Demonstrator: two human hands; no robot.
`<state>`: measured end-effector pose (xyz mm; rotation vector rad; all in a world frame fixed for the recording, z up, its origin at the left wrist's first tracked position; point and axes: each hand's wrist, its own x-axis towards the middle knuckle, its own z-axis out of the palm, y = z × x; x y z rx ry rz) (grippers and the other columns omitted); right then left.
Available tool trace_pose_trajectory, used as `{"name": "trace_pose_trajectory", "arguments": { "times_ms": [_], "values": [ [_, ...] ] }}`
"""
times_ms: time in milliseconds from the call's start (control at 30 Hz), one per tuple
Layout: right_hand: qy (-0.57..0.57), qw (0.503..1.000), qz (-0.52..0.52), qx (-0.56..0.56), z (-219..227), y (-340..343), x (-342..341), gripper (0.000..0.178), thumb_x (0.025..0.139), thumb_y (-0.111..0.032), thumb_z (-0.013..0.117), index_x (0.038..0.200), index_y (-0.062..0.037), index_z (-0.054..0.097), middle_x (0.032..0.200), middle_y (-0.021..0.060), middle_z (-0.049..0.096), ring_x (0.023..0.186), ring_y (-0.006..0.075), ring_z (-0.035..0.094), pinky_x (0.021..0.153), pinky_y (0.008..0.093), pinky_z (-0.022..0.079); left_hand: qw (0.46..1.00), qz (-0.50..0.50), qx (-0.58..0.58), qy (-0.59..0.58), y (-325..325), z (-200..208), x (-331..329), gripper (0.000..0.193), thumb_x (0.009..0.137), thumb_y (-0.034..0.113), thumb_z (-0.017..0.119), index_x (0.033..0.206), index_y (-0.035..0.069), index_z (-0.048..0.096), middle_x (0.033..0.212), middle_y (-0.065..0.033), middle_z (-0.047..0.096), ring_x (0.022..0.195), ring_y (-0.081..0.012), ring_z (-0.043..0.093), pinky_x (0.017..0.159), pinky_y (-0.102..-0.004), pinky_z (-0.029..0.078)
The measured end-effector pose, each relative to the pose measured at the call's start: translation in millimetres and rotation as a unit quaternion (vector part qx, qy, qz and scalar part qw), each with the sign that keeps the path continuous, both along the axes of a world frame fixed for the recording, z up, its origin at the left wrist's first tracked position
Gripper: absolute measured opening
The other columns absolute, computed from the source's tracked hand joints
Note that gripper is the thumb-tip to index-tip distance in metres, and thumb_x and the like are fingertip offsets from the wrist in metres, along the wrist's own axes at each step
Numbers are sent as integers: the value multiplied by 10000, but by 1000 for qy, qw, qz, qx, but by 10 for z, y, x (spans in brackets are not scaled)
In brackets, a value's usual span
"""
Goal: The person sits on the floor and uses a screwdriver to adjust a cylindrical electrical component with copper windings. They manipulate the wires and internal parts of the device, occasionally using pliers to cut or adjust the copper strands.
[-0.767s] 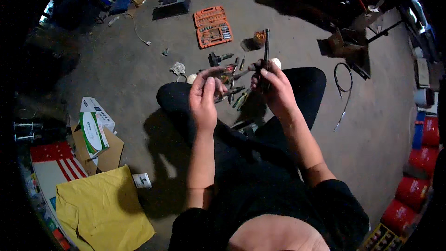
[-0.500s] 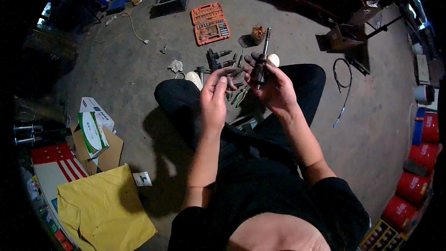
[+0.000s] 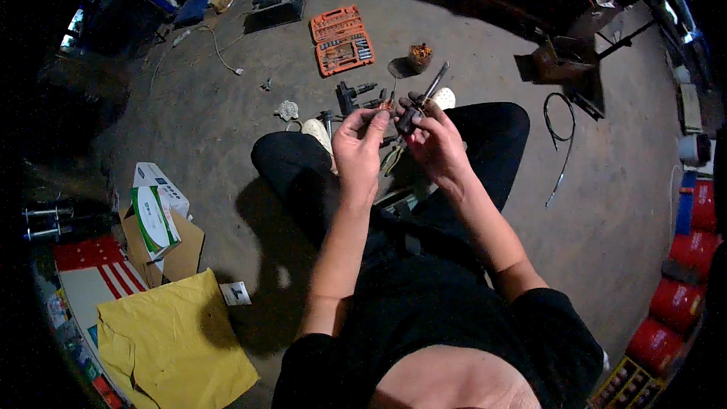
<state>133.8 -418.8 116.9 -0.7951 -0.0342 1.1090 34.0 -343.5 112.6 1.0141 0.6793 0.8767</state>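
My right hand (image 3: pixel 439 148) is wrapped round a dark, greasy metal shaft part (image 3: pixel 435 82), its thick end by the palm and its bright thin rod slanting up to the right. Beside it, my left hand (image 3: pixel 357 144) has thumb and fingers pinched together at the near side of the part; a small coppery bit (image 3: pixel 387 104) shows at its fingertips, too small to name. The fingers of both hands are blackened. Below and between the hands, pliers (image 3: pixel 392 159) lie on the floor, partly hidden. A black metal part with prongs (image 3: pixel 348 97) lies just beyond my left hand.
Farther off lie an orange open socket set (image 3: pixel 342 42), a clear tub of small orange-brown pieces (image 3: pixel 420 55) and a black battery (image 3: pixel 277 4). A black cable (image 3: pixel 558 125) is on the right. Cardboard boxes (image 3: pixel 178 250) and a yellow sheet (image 3: pixel 174 337) are at left.
The shaft part has tipped over to the right and its rod end is lower. My left hand has moved slightly right, closer to it, and its fingers have drawn into a pinch.
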Motion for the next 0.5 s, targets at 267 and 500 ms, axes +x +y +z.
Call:
{"name": "trace_pose_trajectory", "arguments": {
  "times_ms": [267,500],
  "values": [
    [157,979,77,-105,-1337,213,-34,193,868,-277,555,802,-95,563,670,12,535,700,125,525,555,280,434,995,-68,-57,50,-10,-514,121,78,844,120,613,814,52,588,757,17,584,682,-51,512,582,-189,376],
    [-353,918,-21,-177,-3299,152,-193,388,934,-371,423,899,-7,553,761,78,579,659,171,526,634,302,429,956,-37,-289,0,-25,-1650,201,74,860,125,528,847,58,558,737,-2,555,602,-95,478,553,-235,390]
  ]
}}
